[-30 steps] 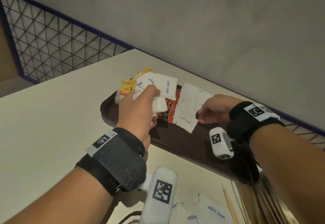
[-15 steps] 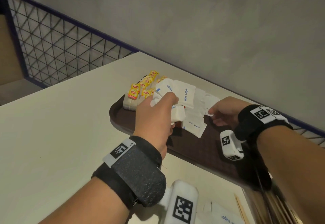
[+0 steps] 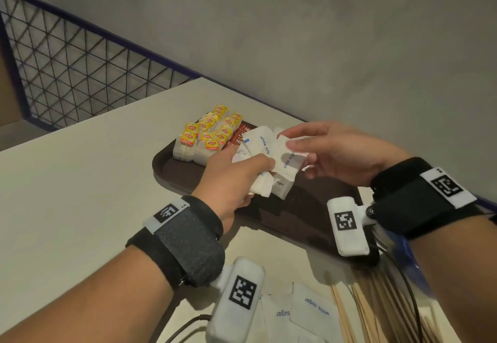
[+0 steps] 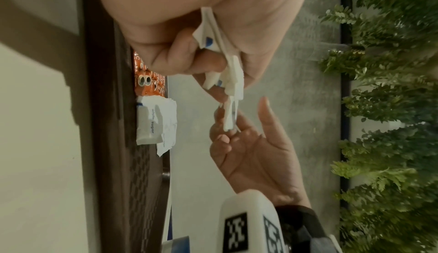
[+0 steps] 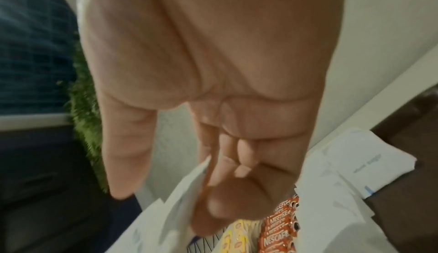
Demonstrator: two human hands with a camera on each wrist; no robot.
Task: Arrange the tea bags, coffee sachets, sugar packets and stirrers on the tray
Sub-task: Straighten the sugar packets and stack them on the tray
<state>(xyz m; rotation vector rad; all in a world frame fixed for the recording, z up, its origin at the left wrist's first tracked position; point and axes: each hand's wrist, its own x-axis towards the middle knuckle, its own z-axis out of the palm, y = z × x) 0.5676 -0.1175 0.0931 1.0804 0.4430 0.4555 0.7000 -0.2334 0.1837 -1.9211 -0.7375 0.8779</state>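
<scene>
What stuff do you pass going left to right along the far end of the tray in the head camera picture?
Tea bags → red coffee sachets → sugar packets gripped by the left hand → right hand pinching one of them.

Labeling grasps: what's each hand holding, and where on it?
Left hand grips a fanned stack of white sugar packets by its lower end. Right hand pinches one packet's upper corner.

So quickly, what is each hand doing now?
Left hand: grips a bunch of sugar packets.
Right hand: pinches one sugar packet from that bunch.
</scene>
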